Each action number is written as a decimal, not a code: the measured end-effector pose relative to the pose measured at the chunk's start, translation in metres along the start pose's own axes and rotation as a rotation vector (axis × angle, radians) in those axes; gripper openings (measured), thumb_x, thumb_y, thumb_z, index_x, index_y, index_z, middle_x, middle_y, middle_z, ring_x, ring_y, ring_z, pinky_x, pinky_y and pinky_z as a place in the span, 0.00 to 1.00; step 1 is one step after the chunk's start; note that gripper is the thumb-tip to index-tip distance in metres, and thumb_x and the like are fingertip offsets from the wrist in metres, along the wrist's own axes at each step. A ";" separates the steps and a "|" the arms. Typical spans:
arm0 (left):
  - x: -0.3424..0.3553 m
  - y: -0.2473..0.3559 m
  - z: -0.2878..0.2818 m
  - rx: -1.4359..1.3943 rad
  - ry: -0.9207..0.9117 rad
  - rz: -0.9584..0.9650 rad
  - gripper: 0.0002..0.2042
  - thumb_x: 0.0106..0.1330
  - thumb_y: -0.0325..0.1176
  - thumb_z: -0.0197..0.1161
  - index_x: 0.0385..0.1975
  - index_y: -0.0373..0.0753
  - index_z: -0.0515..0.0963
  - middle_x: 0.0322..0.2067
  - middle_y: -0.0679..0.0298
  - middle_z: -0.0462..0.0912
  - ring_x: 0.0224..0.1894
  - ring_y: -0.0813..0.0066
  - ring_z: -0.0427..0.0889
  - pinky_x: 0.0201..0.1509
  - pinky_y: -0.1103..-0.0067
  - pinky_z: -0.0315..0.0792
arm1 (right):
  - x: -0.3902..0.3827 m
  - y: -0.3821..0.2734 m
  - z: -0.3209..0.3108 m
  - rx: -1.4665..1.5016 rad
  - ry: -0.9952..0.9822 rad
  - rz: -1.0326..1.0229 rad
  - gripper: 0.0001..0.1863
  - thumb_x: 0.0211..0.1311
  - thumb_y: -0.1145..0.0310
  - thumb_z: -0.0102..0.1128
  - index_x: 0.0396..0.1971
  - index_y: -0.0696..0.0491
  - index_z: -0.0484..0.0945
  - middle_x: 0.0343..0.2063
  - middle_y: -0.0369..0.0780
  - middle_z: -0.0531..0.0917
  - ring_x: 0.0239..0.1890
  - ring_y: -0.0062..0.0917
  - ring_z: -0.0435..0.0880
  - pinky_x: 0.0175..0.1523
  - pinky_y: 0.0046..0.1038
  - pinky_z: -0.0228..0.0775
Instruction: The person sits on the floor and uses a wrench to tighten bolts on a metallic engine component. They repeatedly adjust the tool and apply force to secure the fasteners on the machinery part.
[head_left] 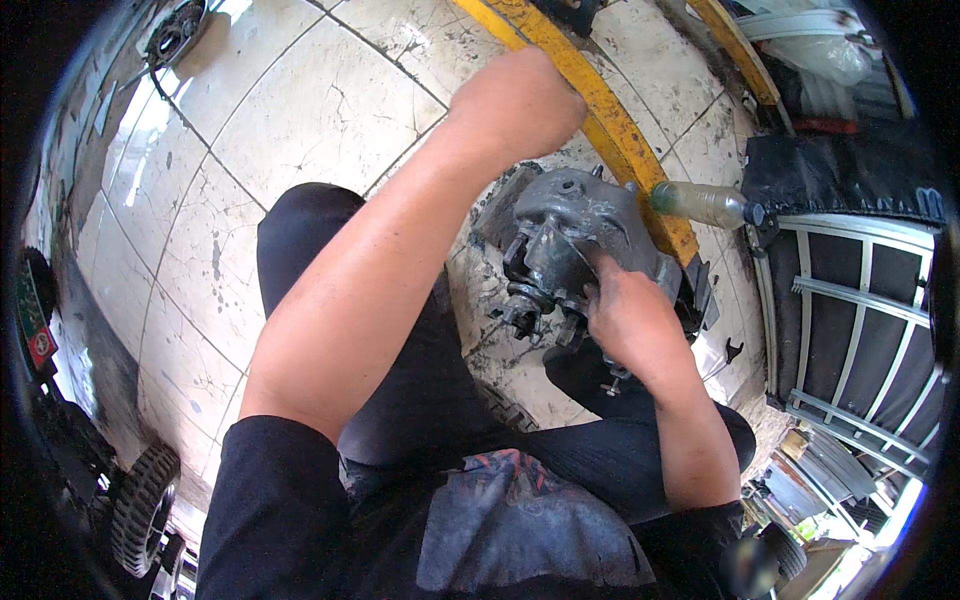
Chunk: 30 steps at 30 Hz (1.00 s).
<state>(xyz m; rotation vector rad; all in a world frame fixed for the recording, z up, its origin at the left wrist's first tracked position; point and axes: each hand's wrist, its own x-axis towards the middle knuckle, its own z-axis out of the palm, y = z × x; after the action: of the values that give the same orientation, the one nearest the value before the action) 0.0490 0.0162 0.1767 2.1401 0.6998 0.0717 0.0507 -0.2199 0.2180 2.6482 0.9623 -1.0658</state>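
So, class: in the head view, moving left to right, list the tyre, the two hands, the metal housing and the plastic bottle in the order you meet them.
Small black tyre → left hand → grey metal housing → right hand → plastic bottle.

Cracked tile floor (pixel 300 110) (stained) — grey engine part (pixel 565 235).

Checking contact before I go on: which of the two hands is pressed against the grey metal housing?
The right hand, fingers on the grey metal housing. The left hand is a raised fist above it, near the yellow bar.
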 end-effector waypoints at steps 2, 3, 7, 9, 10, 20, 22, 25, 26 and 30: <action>0.001 -0.002 0.007 0.058 -0.051 -0.017 0.16 0.63 0.37 0.62 0.42 0.33 0.88 0.41 0.46 0.89 0.47 0.48 0.88 0.53 0.62 0.81 | 0.003 -0.014 -0.002 -0.077 -0.059 0.002 0.19 0.61 0.73 0.55 0.52 0.56 0.81 0.34 0.55 0.86 0.42 0.55 0.85 0.48 0.53 0.77; -0.002 0.010 -0.003 0.114 -0.140 -0.059 0.15 0.63 0.34 0.61 0.42 0.34 0.88 0.43 0.47 0.89 0.48 0.50 0.88 0.53 0.62 0.81 | 0.004 -0.013 0.005 -0.111 -0.011 -0.040 0.25 0.58 0.75 0.53 0.58 0.51 0.80 0.33 0.53 0.87 0.40 0.53 0.86 0.47 0.51 0.78; -0.001 0.004 0.000 0.176 -0.170 -0.022 0.13 0.63 0.33 0.61 0.42 0.35 0.88 0.43 0.49 0.89 0.49 0.51 0.88 0.53 0.62 0.81 | 0.011 -0.013 0.030 -0.207 -0.012 -0.013 0.32 0.62 0.74 0.50 0.68 0.40 0.74 0.33 0.49 0.87 0.39 0.50 0.87 0.46 0.48 0.80; -0.002 0.004 -0.002 0.201 -0.207 -0.019 0.13 0.63 0.32 0.61 0.42 0.36 0.88 0.43 0.50 0.89 0.49 0.52 0.88 0.53 0.63 0.82 | 0.012 -0.018 0.036 -0.247 -0.014 0.013 0.34 0.63 0.73 0.49 0.70 0.35 0.72 0.33 0.48 0.87 0.39 0.48 0.88 0.45 0.48 0.80; -0.002 0.003 -0.002 0.201 -0.207 -0.013 0.13 0.63 0.32 0.61 0.42 0.36 0.88 0.44 0.51 0.89 0.49 0.52 0.88 0.53 0.63 0.82 | 0.011 -0.023 0.037 -0.244 -0.029 0.027 0.34 0.62 0.73 0.50 0.70 0.34 0.72 0.34 0.48 0.87 0.39 0.48 0.88 0.45 0.48 0.80; -0.004 -0.007 -0.005 0.209 -0.244 0.013 0.14 0.62 0.32 0.61 0.42 0.32 0.86 0.43 0.45 0.87 0.49 0.48 0.87 0.55 0.60 0.80 | 0.009 -0.019 0.024 -0.232 -0.075 -0.017 0.29 0.60 0.72 0.52 0.61 0.37 0.81 0.36 0.49 0.88 0.42 0.47 0.88 0.46 0.48 0.80; -0.003 -0.004 -0.004 0.199 -0.258 0.024 0.15 0.62 0.33 0.61 0.41 0.30 0.85 0.42 0.41 0.87 0.49 0.45 0.86 0.56 0.59 0.80 | 0.009 -0.021 0.025 -0.226 -0.065 -0.002 0.28 0.59 0.72 0.52 0.60 0.38 0.82 0.37 0.49 0.88 0.42 0.48 0.88 0.47 0.49 0.80; -0.005 -0.003 -0.002 0.209 -0.250 0.008 0.15 0.62 0.33 0.61 0.42 0.30 0.85 0.43 0.42 0.87 0.49 0.46 0.86 0.56 0.59 0.80 | 0.014 -0.021 0.037 -0.221 -0.035 0.029 0.27 0.59 0.72 0.52 0.59 0.38 0.82 0.37 0.49 0.88 0.42 0.48 0.88 0.47 0.49 0.80; -0.006 -0.003 -0.001 0.205 -0.239 0.004 0.15 0.62 0.33 0.61 0.42 0.30 0.85 0.43 0.43 0.87 0.50 0.46 0.87 0.56 0.59 0.80 | 0.010 -0.022 0.033 -0.227 -0.047 0.020 0.27 0.59 0.72 0.52 0.59 0.38 0.83 0.37 0.49 0.88 0.42 0.48 0.88 0.47 0.49 0.80; -0.006 -0.005 -0.001 0.221 -0.259 -0.002 0.15 0.62 0.34 0.61 0.42 0.31 0.85 0.44 0.43 0.87 0.50 0.46 0.86 0.57 0.60 0.80 | 0.013 -0.007 0.038 -0.244 0.068 -0.018 0.22 0.67 0.69 0.49 0.56 0.40 0.85 0.34 0.46 0.89 0.38 0.46 0.90 0.42 0.47 0.82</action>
<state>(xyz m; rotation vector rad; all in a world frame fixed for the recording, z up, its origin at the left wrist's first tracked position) 0.0411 0.0162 0.1755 2.3037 0.5792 -0.2917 0.0313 -0.2210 0.1820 2.4944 1.0564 -0.8071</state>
